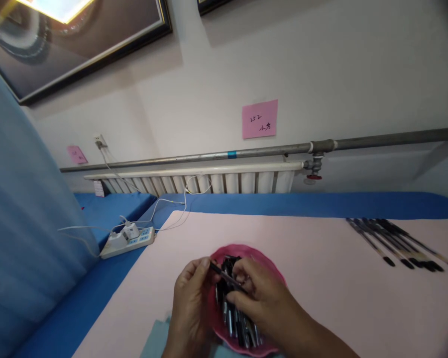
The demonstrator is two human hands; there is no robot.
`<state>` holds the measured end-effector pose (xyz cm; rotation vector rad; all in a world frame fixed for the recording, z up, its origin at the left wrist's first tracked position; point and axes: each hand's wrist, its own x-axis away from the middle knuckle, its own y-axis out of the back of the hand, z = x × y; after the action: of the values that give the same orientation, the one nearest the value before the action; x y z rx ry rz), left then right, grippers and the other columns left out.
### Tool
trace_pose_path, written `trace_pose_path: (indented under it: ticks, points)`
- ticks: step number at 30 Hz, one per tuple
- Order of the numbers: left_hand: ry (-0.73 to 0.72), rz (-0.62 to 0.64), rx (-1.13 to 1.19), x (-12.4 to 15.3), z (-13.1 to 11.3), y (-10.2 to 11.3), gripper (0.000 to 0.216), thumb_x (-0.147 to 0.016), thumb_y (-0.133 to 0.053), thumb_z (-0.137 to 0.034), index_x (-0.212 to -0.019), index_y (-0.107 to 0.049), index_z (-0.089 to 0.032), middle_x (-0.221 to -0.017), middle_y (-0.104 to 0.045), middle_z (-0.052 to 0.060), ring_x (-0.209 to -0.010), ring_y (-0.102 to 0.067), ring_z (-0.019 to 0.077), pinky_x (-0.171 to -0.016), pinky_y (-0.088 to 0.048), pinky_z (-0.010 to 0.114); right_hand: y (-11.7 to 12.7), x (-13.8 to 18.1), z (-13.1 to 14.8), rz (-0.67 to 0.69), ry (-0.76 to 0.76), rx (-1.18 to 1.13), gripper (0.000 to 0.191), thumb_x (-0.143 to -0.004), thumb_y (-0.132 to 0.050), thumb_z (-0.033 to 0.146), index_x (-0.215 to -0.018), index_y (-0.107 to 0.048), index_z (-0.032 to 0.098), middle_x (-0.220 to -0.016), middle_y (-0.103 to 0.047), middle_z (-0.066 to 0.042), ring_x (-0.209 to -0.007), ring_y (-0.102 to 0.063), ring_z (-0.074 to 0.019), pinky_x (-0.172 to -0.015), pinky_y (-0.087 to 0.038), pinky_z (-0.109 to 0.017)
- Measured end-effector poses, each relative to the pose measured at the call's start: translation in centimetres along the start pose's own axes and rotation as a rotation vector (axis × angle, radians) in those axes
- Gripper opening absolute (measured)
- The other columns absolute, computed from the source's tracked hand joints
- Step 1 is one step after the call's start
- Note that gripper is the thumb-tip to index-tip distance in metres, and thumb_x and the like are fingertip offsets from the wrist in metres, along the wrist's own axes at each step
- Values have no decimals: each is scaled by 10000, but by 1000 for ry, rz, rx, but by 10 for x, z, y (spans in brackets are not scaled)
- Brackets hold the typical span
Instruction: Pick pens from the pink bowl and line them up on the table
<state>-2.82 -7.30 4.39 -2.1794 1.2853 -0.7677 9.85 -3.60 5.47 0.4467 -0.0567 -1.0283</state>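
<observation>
A pink bowl (272, 268) sits on the pale pink mat near the front edge, filled with several black and silver pen parts (239, 325). Both hands are over the bowl. My left hand (189, 303) pinches one end of a thin black pen piece (224, 275) between thumb and fingers. My right hand (259, 298) is closed on the other end of the same piece, its fingers curled over the bowl's contents. The bowl's middle is partly hidden by my hands.
Several assembled black pens (399, 243) lie in a row at the right on the pink mat (313, 278). A white power strip (127, 241) with plugs and cables lies on the blue cloth at the left. A radiator (209, 181) and pipe run along the wall.
</observation>
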Motion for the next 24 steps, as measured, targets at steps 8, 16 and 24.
trace_pose_path:
  ticks: [8,16,24]
  points:
    - [-20,-84,-22,-2,-13,0,218,-576,-787,-238,-686,-639,-122,-603,-660,16,-545,-611,99,-525,-479,182,18,-1,7,78,111,223,72,-795,-523,195,-845,-561,231,-750,-600,17,-674,-563,-154,-606,-440,-283]
    - [-89,-104,-15,-6,-17,4,202,-559,-788,-207,-655,-636,-114,-606,-667,13,-550,-623,100,-541,-499,184,24,-3,4,97,221,355,99,-849,-461,209,-810,-552,213,-790,-607,0,-721,-557,-156,-658,-430,-293]
    - [-102,-125,-19,-7,-19,6,187,-581,-769,-202,-666,-624,-122,-610,-670,10,-534,-625,100,-547,-503,195,25,-3,4,90,255,392,162,-874,-416,194,-806,-562,204,-768,-609,-3,-699,-556,-147,-634,-431,-284]
